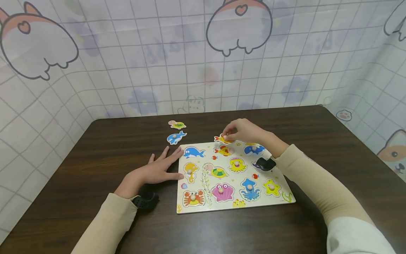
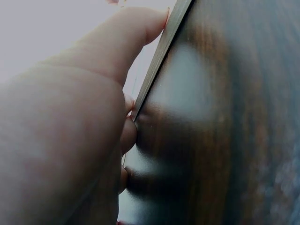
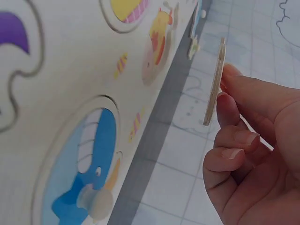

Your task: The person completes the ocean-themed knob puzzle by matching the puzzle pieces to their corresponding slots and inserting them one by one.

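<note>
My right hand [image 1: 242, 131] pinches a fish puzzle piece [image 1: 223, 139], red and yellow, by its knob, just beyond the far edge of a wooden puzzle board [image 1: 196, 181]. Edge-on in the right wrist view, the fish piece [image 3: 215, 84] sits between thumb and fingertips. Near it on the board is the printed fish slot [image 1: 223, 151]. My left hand [image 1: 160, 168] lies spread on the table with its thumb and fingertips at the board's left edge; the left wrist view shows the thumb [image 2: 136, 33] against that edge.
A turtle piece [image 1: 177, 124] and a blue whale piece [image 1: 176, 137] lie on the dark table [image 1: 127, 141] beyond the board. Crab [image 1: 193, 198], shell [image 1: 223, 192], squid [image 1: 250, 189] and starfish [image 1: 271, 187] pieces sit in the board. A patterned cloth [image 1: 177, 63] hangs behind the table.
</note>
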